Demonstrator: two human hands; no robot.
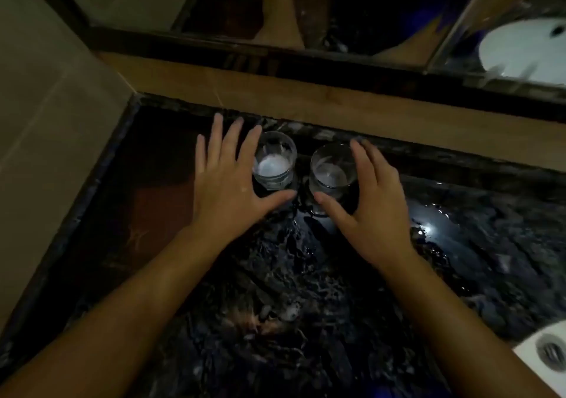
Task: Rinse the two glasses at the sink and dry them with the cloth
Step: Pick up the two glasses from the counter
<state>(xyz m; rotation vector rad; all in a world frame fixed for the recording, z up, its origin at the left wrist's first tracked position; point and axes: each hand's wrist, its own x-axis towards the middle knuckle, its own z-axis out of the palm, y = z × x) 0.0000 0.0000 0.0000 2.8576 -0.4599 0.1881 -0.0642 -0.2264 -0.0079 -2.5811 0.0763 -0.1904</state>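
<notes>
On the dark marbled wet counter [306, 290], far side, two clear glass tumblers [274, 160] stand upright; left hand [228, 183] and right hand [372, 201] flank them, fingers spread, gripping nothing. Slippery, fragile: grasp the sidewalls.

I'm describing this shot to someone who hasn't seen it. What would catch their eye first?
Two clear glasses, the left glass and the right glass, stand upright side by side on the dark marble counter near its back edge. The left hand and right hand flank them, fingers spread. A white sink peeks in at the lower right.
</notes>
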